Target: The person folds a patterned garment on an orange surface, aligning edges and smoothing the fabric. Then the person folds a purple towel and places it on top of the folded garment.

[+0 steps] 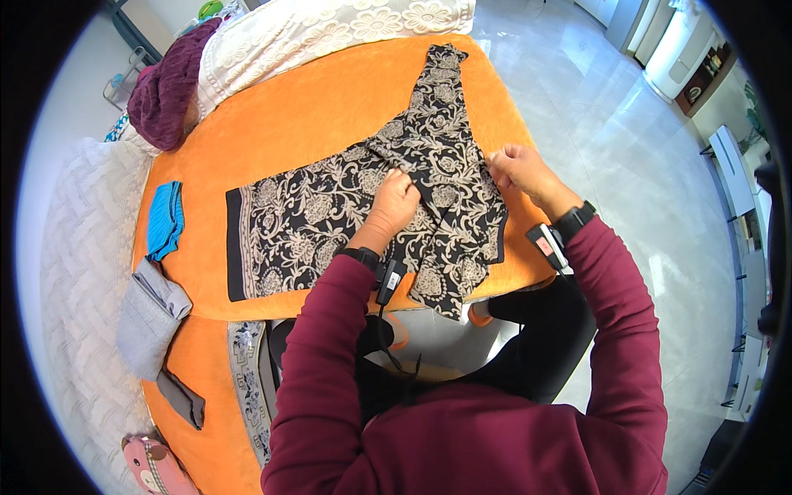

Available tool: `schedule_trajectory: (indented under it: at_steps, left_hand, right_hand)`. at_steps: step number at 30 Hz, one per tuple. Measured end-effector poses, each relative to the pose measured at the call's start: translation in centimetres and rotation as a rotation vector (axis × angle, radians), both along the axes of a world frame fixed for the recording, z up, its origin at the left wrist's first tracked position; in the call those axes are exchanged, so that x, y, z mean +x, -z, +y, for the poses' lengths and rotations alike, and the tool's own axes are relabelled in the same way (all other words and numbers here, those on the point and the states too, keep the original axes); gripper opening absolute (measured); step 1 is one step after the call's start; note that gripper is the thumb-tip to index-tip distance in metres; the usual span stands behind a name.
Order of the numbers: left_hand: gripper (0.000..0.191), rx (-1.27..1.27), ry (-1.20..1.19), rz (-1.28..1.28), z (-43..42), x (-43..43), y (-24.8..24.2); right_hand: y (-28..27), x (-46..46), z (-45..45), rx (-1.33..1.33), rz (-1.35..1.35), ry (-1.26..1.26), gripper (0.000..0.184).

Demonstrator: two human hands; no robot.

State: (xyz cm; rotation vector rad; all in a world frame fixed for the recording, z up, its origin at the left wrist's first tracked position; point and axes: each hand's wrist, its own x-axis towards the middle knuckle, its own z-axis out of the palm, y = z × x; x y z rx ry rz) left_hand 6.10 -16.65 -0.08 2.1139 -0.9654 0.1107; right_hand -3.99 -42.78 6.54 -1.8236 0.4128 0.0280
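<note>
A black garment with a beige floral print [303, 229] lies spread on the orange cover [322, 117], its plain black hem to the left. One sleeve [442, 86] stretches away towards the far edge, and another narrow part hangs over the near edge. My left hand [396, 201] is closed on the middle of the garment, pinching the cloth by a fold. At the garment's right edge, my right hand [523, 173] has its fingertips drawn together on the cloth. Both wrists wear black straps with small devices attached.
Blue folded cloth [164, 219], a grey folded garment [151, 315] and a dark cloth piece [181, 399] lie at left. White floral fabric [346, 25] and a purple cushion-like bundle [167, 86] line the far side. A pink animal-faced item [154, 467] sits lower left.
</note>
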Motion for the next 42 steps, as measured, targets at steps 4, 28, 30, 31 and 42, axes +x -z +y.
schedule_trajectory:
  at_steps: [4, 28, 30, 31, 42]
  left_hand:
    - [0.021, -0.524, -0.179, 0.779, 0.6, -1.1, -1.7]
    - [0.014, -0.432, -0.375, 0.799, 0.2, 3.8, -3.3]
    - [0.017, -0.5, -0.399, 0.798, 0.5, 2.8, -3.7]
    - [0.018, -0.536, -0.411, 0.8, 0.7, 2.0, -4.0]
    - [0.027, 0.174, -0.041, 0.558, 7.4, -12.0, -5.4]
  right_hand:
    - [1.6, 2.1, 0.9, -0.266, -0.026, 0.133, 0.032]
    - [4.9, 6.6, 1.0, -0.346, -0.119, 0.232, 0.024]
    - [4.5, 6.2, 1.0, -0.208, -0.084, 0.228, 0.025]
    - [4.1, 5.6, 0.9, -0.172, -0.123, 0.204, 0.026]
    - [-1.2, -5.8, 2.0, 0.003, -0.001, -0.079, 0.017]
